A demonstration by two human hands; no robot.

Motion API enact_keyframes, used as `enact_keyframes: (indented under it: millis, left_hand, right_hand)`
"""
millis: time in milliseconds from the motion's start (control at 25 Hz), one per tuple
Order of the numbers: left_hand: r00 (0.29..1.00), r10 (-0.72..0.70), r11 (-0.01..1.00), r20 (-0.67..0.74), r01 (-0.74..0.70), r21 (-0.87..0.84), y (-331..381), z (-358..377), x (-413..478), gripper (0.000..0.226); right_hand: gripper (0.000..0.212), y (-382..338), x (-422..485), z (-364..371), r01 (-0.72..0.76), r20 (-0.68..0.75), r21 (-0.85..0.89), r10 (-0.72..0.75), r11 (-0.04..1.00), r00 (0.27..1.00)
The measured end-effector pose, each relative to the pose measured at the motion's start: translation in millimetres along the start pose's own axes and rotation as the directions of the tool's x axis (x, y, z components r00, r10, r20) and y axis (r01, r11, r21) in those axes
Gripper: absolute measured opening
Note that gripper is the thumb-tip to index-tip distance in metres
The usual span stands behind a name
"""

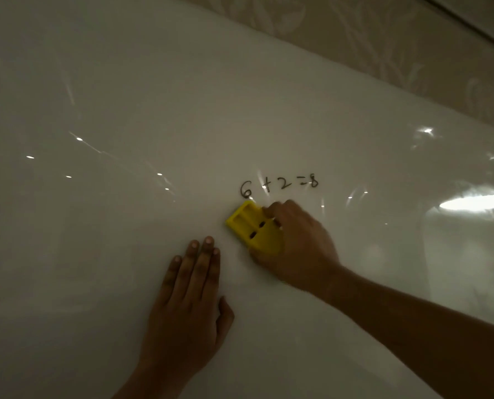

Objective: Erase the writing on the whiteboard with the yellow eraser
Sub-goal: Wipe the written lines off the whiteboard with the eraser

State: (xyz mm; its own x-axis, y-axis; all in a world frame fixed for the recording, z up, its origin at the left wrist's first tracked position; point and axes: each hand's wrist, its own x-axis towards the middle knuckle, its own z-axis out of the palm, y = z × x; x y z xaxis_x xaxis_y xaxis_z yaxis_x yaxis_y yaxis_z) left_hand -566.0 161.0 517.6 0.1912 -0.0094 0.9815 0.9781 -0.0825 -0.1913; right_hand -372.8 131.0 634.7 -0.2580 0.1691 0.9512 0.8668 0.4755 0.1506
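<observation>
We have one view only, from the wide-angle camera on our head. It looks forward and somewhat down at the glossy white whiteboard (125, 110), from close up, so that the board fills nearly the whole picture. The frame sits tilted: the board's top edge slants down to the right, with pale patterned wallpaper (398, 44) above it.

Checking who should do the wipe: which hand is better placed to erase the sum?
The right hand. It already grips the yellow eraser just below the writing; the left hand lies flat and empty on the whiteboard, farther from the writing.
</observation>
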Motion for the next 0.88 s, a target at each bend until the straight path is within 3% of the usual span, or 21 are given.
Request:
enact_keyframes:
  millis: [80,120,240,280,320,400,480,600,680,760,840,880]
  left_hand:
    - [1.000,0.009,1.000,-0.008,-0.009,0.004,1.0,-0.2,0.7,0.071]
    - [1.000,0.007,1.000,-0.008,-0.007,0.000,1.1,-0.5,0.1,0.072]
    - [1.000,0.001,1.000,-0.007,-0.002,-0.008,0.7,0.2,-0.7,0.072]
    - [1.000,0.002,1.000,-0.009,-0.002,-0.008,1.0,0.7,-0.5,0.072]
    - [1.000,0.004,1.000,-0.015,-0.004,-0.009,1.4,0.9,-0.7,0.072]
    - [1.000,0.007,1.000,-0.027,-0.007,-0.007,0.4,0.9,-1.9,0.073]
    - [1.000,0.018,1.000,-0.020,-0.018,-0.012,0.4,0.1,-1.4,0.075]
    - [1.000,0.005,1.000,-0.009,-0.005,-0.010,0.1,1.0,-3.6,0.076]
    - [1.000,-0.003,1.000,-0.006,0.003,-0.012,0.3,-1.7,-2.5,0.076]
    - [1.000,0.001,1.000,0.001,-0.001,-0.008,2.0,-1.8,0.2,0.075]
    - [1.000,-0.001,1.000,0.016,0.001,-0.012,3.7,-5.2,-1.6,0.074]
    - [1.000,-0.001,1.000,0.011,0.001,-0.011,3.4,-6.1,-0.8,0.075]
  right_hand:
    - [0.061,2.3,-3.1,0.4,0.146,0.098,-0.048,-0.141,0.988,0.985]
    - [0.062,10.1,2.1,-4.8,0.121,0.095,-0.073,-0.114,0.990,0.989]
    - [0.061,24.8,22.4,-11.0,-0.249,-0.096,0.016,0.250,0.968,0.964]
    - [0.060,18.7,21.5,-6.2,-0.273,-0.140,0.053,0.278,0.961,0.950]
    - [0.060,8.6,15.6,0.6,-0.190,-0.151,0.032,0.192,0.981,0.970]
    - [0.062,-5.5,-3.6,14.0,0.111,-0.049,-0.074,-0.115,0.991,0.992]
    - [0.063,5.7,-9.1,7.4,0.198,0.013,-0.152,-0.198,0.968,0.980]
    - [0.060,24.1,17.5,-5.5,-0.159,-0.133,-0.046,0.152,0.986,0.979]
    - [0.060,15.5,36.7,3.5,-0.258,-0.232,0.018,0.255,0.966,0.939]
    - [0.062,-11.4,40.4,14.3,-0.154,-0.249,0.059,0.164,0.986,0.954]
    - [0.064,-20.4,30.6,23.0,0.075,-0.189,-0.038,-0.081,0.996,0.979]
    - [0.065,-9.9,31.6,17.4,0.119,-0.170,-0.092,-0.134,0.989,0.976]
